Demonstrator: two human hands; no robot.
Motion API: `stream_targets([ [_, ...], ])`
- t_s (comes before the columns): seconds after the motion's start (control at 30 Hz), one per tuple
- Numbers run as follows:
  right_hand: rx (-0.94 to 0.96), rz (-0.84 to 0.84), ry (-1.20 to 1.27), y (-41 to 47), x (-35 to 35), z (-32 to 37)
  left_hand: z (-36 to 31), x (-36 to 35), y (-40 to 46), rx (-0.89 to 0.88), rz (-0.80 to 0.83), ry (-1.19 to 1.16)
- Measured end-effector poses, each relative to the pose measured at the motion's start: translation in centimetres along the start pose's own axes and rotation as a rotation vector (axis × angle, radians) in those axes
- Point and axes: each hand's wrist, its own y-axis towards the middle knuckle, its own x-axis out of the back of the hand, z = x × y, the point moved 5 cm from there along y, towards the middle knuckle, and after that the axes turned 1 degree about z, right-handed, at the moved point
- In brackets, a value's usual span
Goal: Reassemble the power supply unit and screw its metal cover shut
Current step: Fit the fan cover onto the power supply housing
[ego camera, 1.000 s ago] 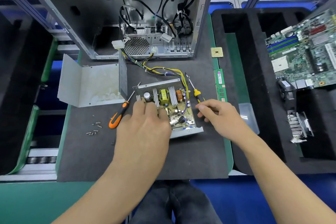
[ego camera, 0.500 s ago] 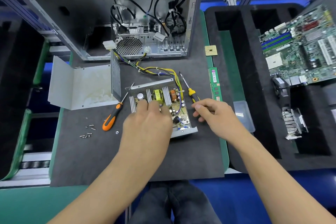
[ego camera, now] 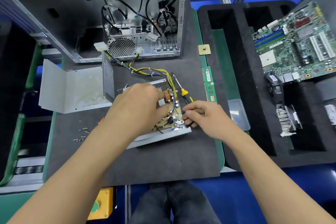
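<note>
The open power supply base lies on the dark mat, its circuit board facing up. My left hand lies across the board and covers most of it, fingertips down by a heat sink. My right hand is at the base's right edge, its curled fingers and thumb holding that edge. The bent metal cover lies open to the left. Loose screws sit near the front left. A yellow-handled screwdriver lies just beyond my right hand. An orange screwdriver is nearly hidden under my left forearm.
Yellow and black cables run from the board into the open PC case behind. A CPU, a RAM stick and a clear plastic box lie to the right. A black foam tray holds a motherboard and heatsink.
My left hand has slid right and further over the board, now covering the heat sinks. My right hand stays at the base's right edge. The view has shifted slightly.
</note>
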Motion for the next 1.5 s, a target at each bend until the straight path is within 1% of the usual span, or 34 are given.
stream_targets([
  [0.1,-0.035,0.091,-0.041,0.1,-0.7,-0.2,0.5,0.1,0.2,0.027,-0.013,-0.061],
  [0.17,-0.044,0.120,-0.057,0.1,-1.0,-0.2,0.9,0.6,0.4,0.056,-0.067,-0.067],
  [0.27,-0.048,0.130,-0.058,0.3,-1.0,0.0,0.8,1.1,0.4,0.058,-0.139,-0.033],
  [0.4,-0.068,0.108,-0.016,0.5,-0.7,0.0,1.0,1.1,0.3,0.044,-0.158,-0.047],
  [0.47,-0.076,0.095,-0.001,0.5,-0.3,-0.1,1.6,1.5,0.2,-0.004,-0.174,-0.084],
  [0.6,-0.096,0.127,-0.036,0.6,0.2,-0.6,2.6,2.2,-0.9,-0.260,-0.147,-0.226],
  [0.7,-0.081,0.186,-0.126,0.5,0.0,-0.8,3.9,2.6,-1.7,-0.300,-0.112,-0.388],
  [0.73,-0.074,0.199,-0.153,0.5,-0.1,-0.7,4.1,2.6,-1.8,-0.314,-0.096,-0.409],
  [0.83,-0.057,0.223,-0.211,0.5,-0.3,-0.5,4.1,1.5,-2.3,-0.378,0.011,-0.369],
  [0.9,-0.054,0.242,-0.267,0.6,-0.3,-0.3,4.2,0.8,-2.6,-0.383,0.042,-0.377],
  [1.03,-0.050,0.272,-0.362,0.5,-0.4,0.0,4.5,0.2,-3.2,-0.357,-0.034,-0.401],
  [1.17,-0.032,0.271,-0.413,0.5,-0.6,0.3,5.0,0.2,-3.6,-0.327,-0.097,-0.352],
  [1.3,-0.044,0.246,-0.289,0.7,-0.6,0.5,5.3,0.3,-4.6,-0.254,-0.219,-0.314],
  [1.4,-0.050,0.253,-0.263,0.7,-0.8,0.1,4.7,0.0,-5.4,-0.198,-0.249,-0.207],
  [1.5,-0.039,0.261,-0.290,0.6,-0.9,-0.3,3.3,-0.1,-6.1,-0.231,-0.239,-0.079],
])
